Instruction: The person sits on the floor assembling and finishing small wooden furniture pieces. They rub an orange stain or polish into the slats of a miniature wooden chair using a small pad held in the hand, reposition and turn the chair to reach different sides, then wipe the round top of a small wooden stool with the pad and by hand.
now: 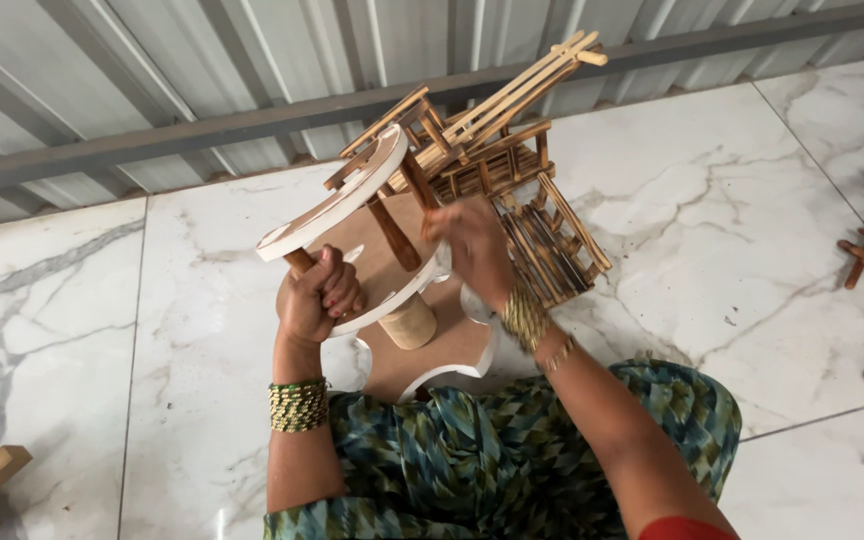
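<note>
We clamp left hand (320, 298) on a wooden post (299, 262) of the tiered wooden stand (352, 200), tilted over the floor (202, 350) | right hand (472, 245) blurred, grip possibly closed on another post | steady it firmly.

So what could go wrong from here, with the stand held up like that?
The left hand grips only one post of the tilted stand, so it could twist or slip. The right hand is blurred among the thin posts, where a finger might get pinched. The slat house leans right behind and could be knocked.
</note>
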